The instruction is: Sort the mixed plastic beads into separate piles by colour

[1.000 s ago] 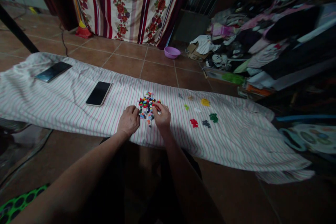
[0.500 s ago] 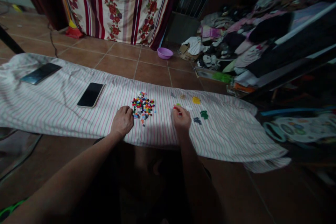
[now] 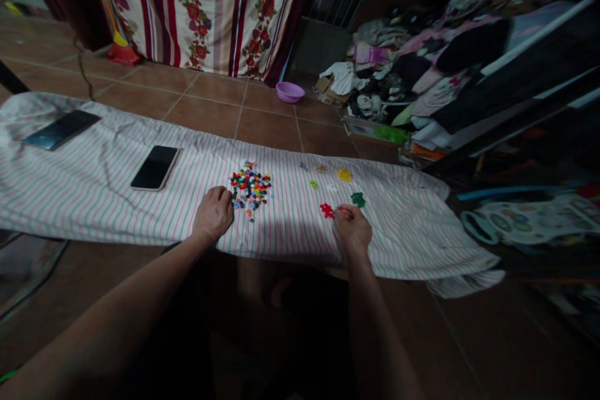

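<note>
Small multicoloured pieces (image 3: 253, 184), bead-like and too small to name surely, lie heaped on the striped cloth (image 3: 281, 234). Just left of the heap rests my left hand (image 3: 214, 211), back up, fingers curled in and its palm hidden. My right hand (image 3: 354, 228) is closed in a pinch beside a red group (image 3: 327, 210); what its fingertips hold is too small to make out. Around it lie sorted groups: dark green (image 3: 358, 199), yellow (image 3: 344, 174), white (image 3: 332, 188), lime green (image 3: 313, 184), tan (image 3: 320, 169) and grey (image 3: 304, 166).
A phone (image 3: 155, 167) lies on the cloth to the left, with another dark phone-like device (image 3: 63, 129) farther left. Beyond the cloth, a purple basin (image 3: 290, 93) stands on the tiled floor. Piled clothes (image 3: 422, 69) fill the right background.
My right hand has moved right and nearer to me, uncovering the red group and now covering where the dark grey group lay. My left hand stays beside the heap. The whole view has shifted slightly.
</note>
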The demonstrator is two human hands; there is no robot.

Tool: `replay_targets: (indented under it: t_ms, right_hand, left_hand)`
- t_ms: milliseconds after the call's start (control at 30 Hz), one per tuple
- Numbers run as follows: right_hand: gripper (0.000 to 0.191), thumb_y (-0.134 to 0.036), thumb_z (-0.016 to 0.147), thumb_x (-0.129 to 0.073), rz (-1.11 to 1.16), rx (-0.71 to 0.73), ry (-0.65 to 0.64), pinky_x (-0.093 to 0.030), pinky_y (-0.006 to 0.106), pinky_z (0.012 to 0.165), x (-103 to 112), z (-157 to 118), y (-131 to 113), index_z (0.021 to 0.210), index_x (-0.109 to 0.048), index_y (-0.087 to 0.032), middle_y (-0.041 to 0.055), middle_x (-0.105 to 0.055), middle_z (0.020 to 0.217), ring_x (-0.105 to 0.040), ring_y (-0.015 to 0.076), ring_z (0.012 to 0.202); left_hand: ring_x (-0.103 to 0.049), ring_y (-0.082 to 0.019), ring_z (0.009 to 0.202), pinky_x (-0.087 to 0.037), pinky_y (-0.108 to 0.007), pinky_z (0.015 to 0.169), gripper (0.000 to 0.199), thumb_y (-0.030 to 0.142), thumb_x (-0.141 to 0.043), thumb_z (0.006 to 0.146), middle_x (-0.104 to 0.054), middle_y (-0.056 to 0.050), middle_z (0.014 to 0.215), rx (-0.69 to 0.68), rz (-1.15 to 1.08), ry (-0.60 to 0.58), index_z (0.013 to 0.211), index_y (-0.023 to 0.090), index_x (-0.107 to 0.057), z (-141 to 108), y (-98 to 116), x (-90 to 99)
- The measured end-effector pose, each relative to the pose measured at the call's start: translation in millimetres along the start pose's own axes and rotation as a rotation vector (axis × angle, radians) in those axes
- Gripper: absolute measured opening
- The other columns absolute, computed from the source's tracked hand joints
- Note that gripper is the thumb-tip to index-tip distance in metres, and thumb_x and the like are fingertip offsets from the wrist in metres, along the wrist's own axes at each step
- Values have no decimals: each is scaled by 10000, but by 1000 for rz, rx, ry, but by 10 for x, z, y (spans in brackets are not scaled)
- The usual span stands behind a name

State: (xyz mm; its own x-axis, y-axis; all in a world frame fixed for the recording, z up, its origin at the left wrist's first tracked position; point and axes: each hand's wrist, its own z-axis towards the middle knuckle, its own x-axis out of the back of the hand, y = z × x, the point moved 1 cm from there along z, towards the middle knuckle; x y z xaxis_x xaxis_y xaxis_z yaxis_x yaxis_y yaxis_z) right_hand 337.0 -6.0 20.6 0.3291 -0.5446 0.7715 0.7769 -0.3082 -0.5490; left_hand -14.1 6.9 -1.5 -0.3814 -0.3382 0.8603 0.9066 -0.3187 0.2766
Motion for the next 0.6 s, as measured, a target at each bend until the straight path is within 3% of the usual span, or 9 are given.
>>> replay_targets:
  t_ms: [367,600]
  right_hand:
    - [235,-285,799,-558,-190,-20,-282,-437,288,690,23,-48,87,953,-730,-240,41,-727,895,-640,208,818]
    - [265,-263,813,-575,-200,-42,-324,-441,291,768,-33,-47,-32,1047,-680,-196,61,-728,994,-649,214,903]
  left_hand:
    - [-524,-281,996,-475,-431,883,184,177,-410,884,-580,-138,1023,-18,21,3,970,167,-572,-1,-7,-6]
    - [-520,-283,993,-471,-421,883,192,180,-406,894,-579,-140,1013,-19,35,-9,976,152,-577,-2,-9,4]
